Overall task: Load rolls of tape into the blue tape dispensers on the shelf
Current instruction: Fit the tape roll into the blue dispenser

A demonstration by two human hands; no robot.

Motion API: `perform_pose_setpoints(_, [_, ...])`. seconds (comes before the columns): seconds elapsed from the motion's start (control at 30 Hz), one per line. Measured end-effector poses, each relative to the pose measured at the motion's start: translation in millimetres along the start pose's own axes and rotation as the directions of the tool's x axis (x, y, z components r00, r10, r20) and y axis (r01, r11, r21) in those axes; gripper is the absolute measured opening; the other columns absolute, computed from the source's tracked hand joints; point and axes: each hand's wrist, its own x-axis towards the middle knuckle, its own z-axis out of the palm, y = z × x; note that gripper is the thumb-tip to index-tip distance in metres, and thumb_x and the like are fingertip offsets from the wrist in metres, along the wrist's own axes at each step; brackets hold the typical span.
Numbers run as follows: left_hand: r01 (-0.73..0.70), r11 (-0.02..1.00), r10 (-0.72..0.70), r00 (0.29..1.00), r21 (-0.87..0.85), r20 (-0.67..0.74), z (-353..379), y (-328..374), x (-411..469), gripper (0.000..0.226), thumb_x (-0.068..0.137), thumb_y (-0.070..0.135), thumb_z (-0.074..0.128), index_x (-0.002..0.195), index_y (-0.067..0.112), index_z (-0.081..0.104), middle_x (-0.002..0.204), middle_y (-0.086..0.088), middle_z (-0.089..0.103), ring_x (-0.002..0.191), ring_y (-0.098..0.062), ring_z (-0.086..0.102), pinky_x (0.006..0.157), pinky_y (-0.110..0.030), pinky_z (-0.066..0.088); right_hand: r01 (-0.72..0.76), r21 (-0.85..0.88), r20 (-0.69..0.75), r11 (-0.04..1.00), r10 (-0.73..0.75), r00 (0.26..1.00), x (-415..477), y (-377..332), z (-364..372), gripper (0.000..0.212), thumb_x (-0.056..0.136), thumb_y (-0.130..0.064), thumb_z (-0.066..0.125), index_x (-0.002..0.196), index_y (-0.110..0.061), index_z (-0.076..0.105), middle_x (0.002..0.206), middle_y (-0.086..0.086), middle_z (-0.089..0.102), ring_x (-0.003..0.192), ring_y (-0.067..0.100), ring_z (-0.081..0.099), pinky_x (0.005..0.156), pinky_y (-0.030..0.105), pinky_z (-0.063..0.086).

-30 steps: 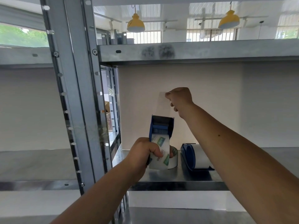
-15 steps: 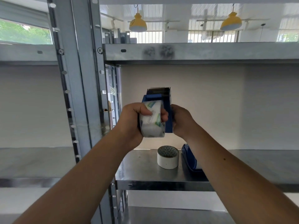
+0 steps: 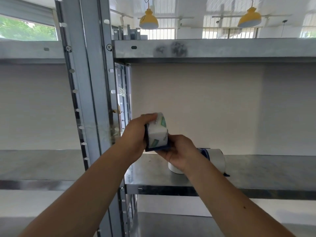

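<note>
Standing before the metal shelf (image 3: 256, 170), with the blue dispenser (image 3: 158, 147) now lowered from chest height to just above the shelf's front part and tipped over, so that the printed tape roll (image 3: 157, 130) inside is facing up instead of toward the camera. Gripping it from both sides: left hand (image 3: 135, 134) curled closed around the roll and frame, right hand (image 3: 177, 151) closed under the lower end. Probably finishing this dispenser, while a second dispenser (image 3: 213, 158) and a loose white roll (image 3: 174, 169) are waiting behind.
</note>
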Motion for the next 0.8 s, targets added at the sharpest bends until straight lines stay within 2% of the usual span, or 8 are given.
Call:
perform_pose_setpoints(0.13, [0.043, 0.971, 0.030, 0.955, 0.237, -0.296, -2, -11, 16, 0.044, 0.092, 0.057, 0.067, 0.088, 0.013, 0.067, 0.093, -0.016, 0.073, 0.085, -0.033, 0.073, 0.086, -0.044, 0.060, 0.018, -0.160, -0.114, 0.987, -0.037, 0.993, 9, 23, 2, 0.030, 0.100, 0.008, 0.047, 0.124, 0.009, 0.064, 0.122, 0.032, 0.069, 0.101, 0.043, 0.073, 0.062, 0.042, 0.066])
perform_pose_setpoints(0.2, [0.090, 0.938, 0.035, 0.937, 0.336, -0.347, -2, -18, 23, 0.054, 0.092, 0.066, 0.060, 0.086, 0.012, 0.062, 0.099, -0.019, 0.070, 0.097, -0.037, 0.072, 0.092, -0.046, 0.058, 0.045, -0.225, -0.172, 0.973, -0.085, 0.981, 15, 30, 4, 0.041, 0.101, 0.005, 0.044, 0.139, -0.002, 0.055, 0.126, 0.030, 0.068, 0.097, 0.042, 0.073, 0.058, 0.039, 0.065])
perform_pose_setpoints(0.3, [0.193, 0.903, -0.042, 0.929, 0.384, -0.368, -3, -29, 28, 0.072, 0.074, 0.082, 0.055, 0.097, 0.014, 0.064, 0.096, -0.010, 0.069, 0.098, -0.034, 0.070, 0.097, -0.044, 0.056, 0.035, -0.309, -0.213, 0.950, -0.105, 0.971, 17, 39, 2, 0.040, 0.101, 0.004, 0.041, 0.134, -0.003, 0.063, 0.120, 0.029, 0.072, 0.097, 0.040, 0.075, 0.059, 0.036, 0.064])
perform_pose_setpoints(0.4, [0.201, 0.861, -0.017, 0.930, 0.468, -0.367, -7, -46, 36, 0.059, 0.082, 0.072, 0.057, 0.094, 0.015, 0.066, 0.092, -0.004, 0.064, 0.100, -0.032, 0.066, 0.101, -0.043, 0.052, 0.005, -0.367, -0.237, 0.930, -0.099, 0.966, 21, 49, -2, 0.034, 0.102, 0.002, 0.042, 0.120, -0.002, 0.071, 0.120, 0.028, 0.072, 0.105, 0.044, 0.072, 0.077, 0.045, 0.066])
perform_pose_setpoints(0.47, [0.186, 0.858, -0.010, 0.938, 0.478, -0.348, -13, -60, 39, 0.062, 0.096, 0.062, 0.052, 0.112, 0.004, 0.068, 0.093, -0.006, 0.062, 0.097, -0.030, 0.062, 0.095, -0.039, 0.050, -0.021, -0.382, -0.259, 0.924, -0.085, 0.962, 21, 54, -6, 0.033, 0.103, -0.001, 0.040, 0.117, -0.001, 0.070, 0.120, 0.027, 0.071, 0.111, 0.044, 0.069, 0.091, 0.053, 0.062])
perform_pose_setpoints(0.6, [0.175, 0.830, 0.017, 0.941, 0.530, -0.337, -20, -77, 38, 0.055, 0.105, 0.053, 0.044, 0.123, 0.005, 0.065, 0.102, -0.013, 0.062, 0.092, -0.030, 0.060, 0.082, -0.037, 0.047, -0.169, -0.372, -0.262, 0.913, 0.071, 0.962, 16, 54, -14, 0.028, 0.103, -0.008, 0.047, 0.123, -0.003, 0.066, 0.121, 0.027, 0.069, 0.099, 0.042, 0.073, 0.074, 0.047, 0.066])
perform_pose_setpoints(0.7, [0.230, 0.827, -0.026, 0.927, 0.513, -0.373, -24, -83, 37, 0.045, 0.101, 0.054, 0.046, 0.091, 0.012, 0.061, 0.090, -0.009, 0.064, 0.079, -0.025, 0.060, 0.074, -0.035, 0.046, -0.362, -0.609, -0.379, 0.706, 0.142, 0.915, 12, 45, -10, 0.026, 0.106, -0.015, 0.050, 0.110, 0.004, 0.067, 0.099, 0.029, 0.072, 0.085, 0.041, 0.076, 0.064, 0.046, 0.066])
perform_pose_setpoints(0.8, [0.219, 0.819, -0.028, 0.938, 0.530, -0.345, -25, -91, 32, 0.051, 0.097, 0.057, 0.047, 0.103, 0.011, 0.068, 0.094, -0.008, 0.069, 0.088, -0.028, 0.065, 0.086, -0.041, 0.054, -0.370, -0.854, -0.396, 0.365, 0.003, 0.918, -1, 38, -8, 0.023, 0.106, -0.011, 0.048, 0.105, 0.006, 0.064, 0.078, 0.024, 0.070, 0.060, 0.033, 0.070, 0.042, 0.034, 0.055])
